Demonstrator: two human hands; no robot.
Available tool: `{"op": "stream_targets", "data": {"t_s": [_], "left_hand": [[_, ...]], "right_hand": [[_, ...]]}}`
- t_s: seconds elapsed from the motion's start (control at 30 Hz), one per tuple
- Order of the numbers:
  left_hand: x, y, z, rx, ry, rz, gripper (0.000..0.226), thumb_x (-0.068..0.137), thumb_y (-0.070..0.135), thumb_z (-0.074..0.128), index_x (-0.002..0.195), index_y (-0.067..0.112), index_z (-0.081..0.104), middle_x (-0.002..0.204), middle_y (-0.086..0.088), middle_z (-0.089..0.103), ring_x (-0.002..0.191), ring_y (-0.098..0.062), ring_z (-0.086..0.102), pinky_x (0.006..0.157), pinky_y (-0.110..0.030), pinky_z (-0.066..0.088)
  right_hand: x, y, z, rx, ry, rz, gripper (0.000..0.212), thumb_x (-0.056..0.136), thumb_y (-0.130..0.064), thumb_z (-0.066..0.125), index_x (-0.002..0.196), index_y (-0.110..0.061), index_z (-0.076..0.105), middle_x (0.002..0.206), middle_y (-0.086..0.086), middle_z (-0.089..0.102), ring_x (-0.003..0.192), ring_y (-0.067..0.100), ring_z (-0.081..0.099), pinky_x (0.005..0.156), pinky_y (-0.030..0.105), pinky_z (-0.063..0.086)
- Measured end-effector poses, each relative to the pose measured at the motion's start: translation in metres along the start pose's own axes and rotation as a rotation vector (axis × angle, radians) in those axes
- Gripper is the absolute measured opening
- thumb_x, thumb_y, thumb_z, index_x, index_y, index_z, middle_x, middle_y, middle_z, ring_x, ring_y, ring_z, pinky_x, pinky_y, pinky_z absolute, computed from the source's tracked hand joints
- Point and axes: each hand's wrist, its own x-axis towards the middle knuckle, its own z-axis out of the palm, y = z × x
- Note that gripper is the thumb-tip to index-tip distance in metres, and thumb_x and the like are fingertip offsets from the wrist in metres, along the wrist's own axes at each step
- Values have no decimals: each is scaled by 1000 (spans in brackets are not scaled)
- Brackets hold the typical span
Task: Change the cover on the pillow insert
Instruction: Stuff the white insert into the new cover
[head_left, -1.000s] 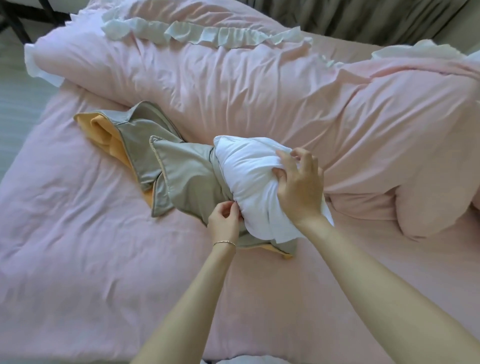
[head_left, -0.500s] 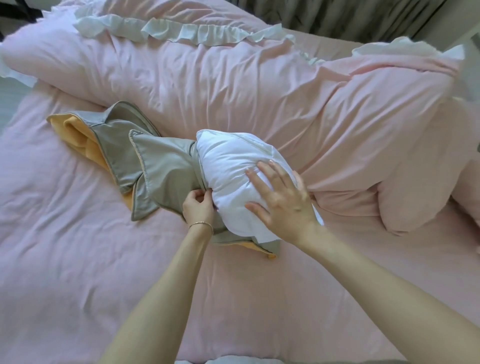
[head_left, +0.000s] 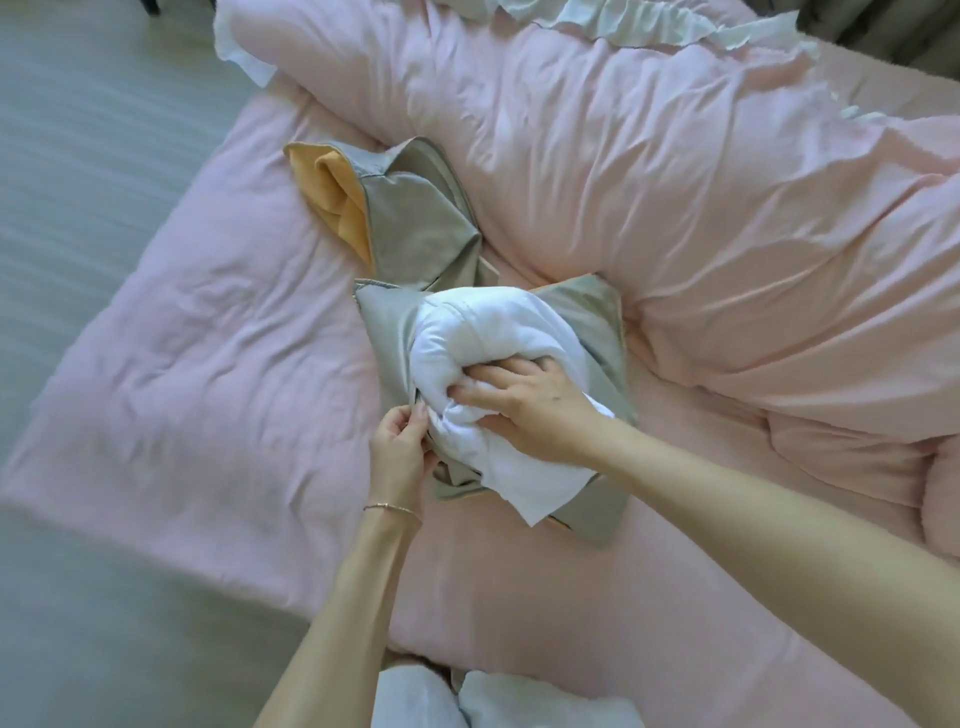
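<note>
A white pillow insert (head_left: 483, 338), folded and bunched, lies on a grey cover (head_left: 387, 325) on the pink bed. My right hand (head_left: 524, 402) presses down into the insert, its fingers dug into the white fabric. My left hand (head_left: 400, 447) pinches the grey cover's edge at the insert's lower left side. A second grey cover with a yellow-orange inside (head_left: 395, 218) lies crumpled just behind, apart from both hands. One white corner of the insert (head_left: 535, 506) sticks out toward me over the grey cover.
A pink duvet (head_left: 675, 182) is heaped across the back and right of the bed, with a white ruffled trim (head_left: 623, 21) at the top. The pink mattress sheet (head_left: 208, 389) ends at the left, beside grey floor (head_left: 78, 156). White clothing (head_left: 467, 701) shows at the bottom edge.
The insert and grey cover have turned so the cover now spreads under and around the insert. My right hand went from flat on top to digging in. The view shifted right.
</note>
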Motion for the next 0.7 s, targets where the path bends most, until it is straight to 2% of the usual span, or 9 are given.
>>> {"op": "stream_targets", "data": {"t_s": [0.1,0.2,0.27,0.33,0.4,0.47,0.57,0.63,0.7], "left_hand": [[0,-5,-21,83,36,44,23,95,10,47,72,7,52,72,-12,53,68,-23,50,65,-37,43],[-2,-18,-35,190,24,60,20,94,9,48,74,8,53,76,-17,57,72,-25,51,68,-38,42],[2,-22,-45,181,77,22,20,94,10,48,75,9,55,76,-15,59,70,-24,51,66,-36,43],[10,-21,-53,114,130,-34,20,94,10,47,76,9,56,72,-10,58,66,-23,51,60,-31,43],[15,-18,-55,73,117,-81,21,95,10,46,77,9,56,70,-7,58,62,-18,53,55,-25,45],[17,-15,-48,59,75,-105,21,95,10,46,77,10,56,69,-5,59,57,-13,56,50,-20,47],[21,-4,-34,20,60,-107,21,95,12,47,76,9,56,71,-8,57,64,-18,54,51,-22,49],[23,8,-25,-14,39,-85,21,95,11,48,76,9,56,72,-7,59,65,-19,57,57,-26,52],[23,25,-11,-93,-53,-57,22,96,8,46,78,8,59,70,-4,64,62,-14,62,58,-23,55]], "right_hand": [[24,-19,26,103,-168,-81,34,90,-36,38,112,-29,63,113,-7,63,102,24,59,77,30,40],[40,-38,54,138,-398,-57,34,96,-21,40,125,-11,54,126,11,55,115,27,51,91,35,39],[51,-52,65,166,-449,-56,29,95,-13,41,119,-4,55,120,13,58,112,28,52,89,27,35],[52,-60,64,259,-338,-54,21,89,-9,46,101,-6,63,102,9,66,98,27,58,78,21,35],[41,-56,60,372,-185,-48,20,85,-10,51,97,-10,68,96,4,69,92,23,62,77,26,45],[17,-51,50,417,40,-22,27,84,-15,53,106,-12,68,105,3,68,98,20,62,84,31,50],[-19,-47,36,361,387,16,30,87,-17,54,113,-5,64,117,11,62,110,26,56,93,39,46],[-39,-49,31,318,510,67,36,91,-24,54,122,-8,55,129,14,51,120,29,48,99,43,41],[-51,-54,28,315,578,118,48,90,-29,53,135,-16,40,137,12,38,127,30,40,104,43,36]]}}
